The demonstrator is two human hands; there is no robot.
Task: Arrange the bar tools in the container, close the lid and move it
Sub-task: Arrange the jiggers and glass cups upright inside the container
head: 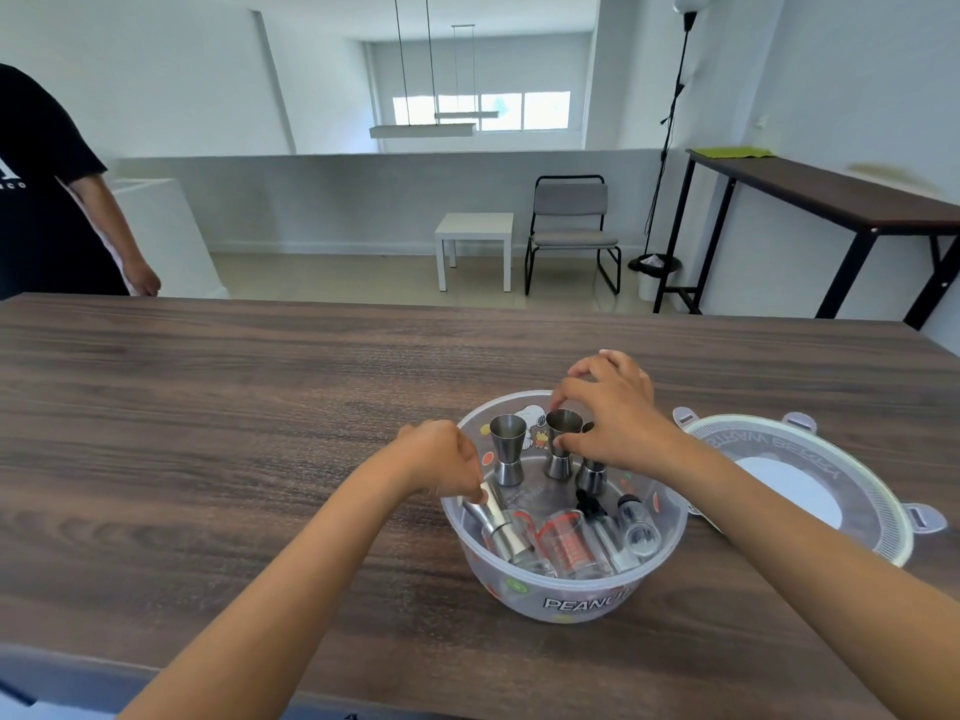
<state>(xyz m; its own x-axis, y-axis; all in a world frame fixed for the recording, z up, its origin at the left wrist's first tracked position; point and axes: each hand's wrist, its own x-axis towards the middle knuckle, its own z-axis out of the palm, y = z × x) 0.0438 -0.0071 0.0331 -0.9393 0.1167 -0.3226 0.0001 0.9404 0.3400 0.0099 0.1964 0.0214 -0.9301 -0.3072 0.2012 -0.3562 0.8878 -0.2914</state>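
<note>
A translucent round container [566, 602] with cartoon print stands on the wooden table [208, 433]. Inside it three steel jiggers stand upright at the back: one [508, 449] free on the left, a middle one [560, 444] pinched by my right hand [618, 413], a third [591, 475] partly hidden under that hand. At the front lie a glass measuring cup [569, 545], small glass bottles [636, 532] and a steel pourer [498, 527], whose top my left hand [441, 457] grips. The round lid [810, 491] lies upside down to the right of the container.
Another person in a black shirt [47, 200] stands at the table's far left edge. Beyond the table are a white side table [475, 241], a chair [571, 226], a floor lamp [670, 148] and a dark console table [831, 194] at the right wall.
</note>
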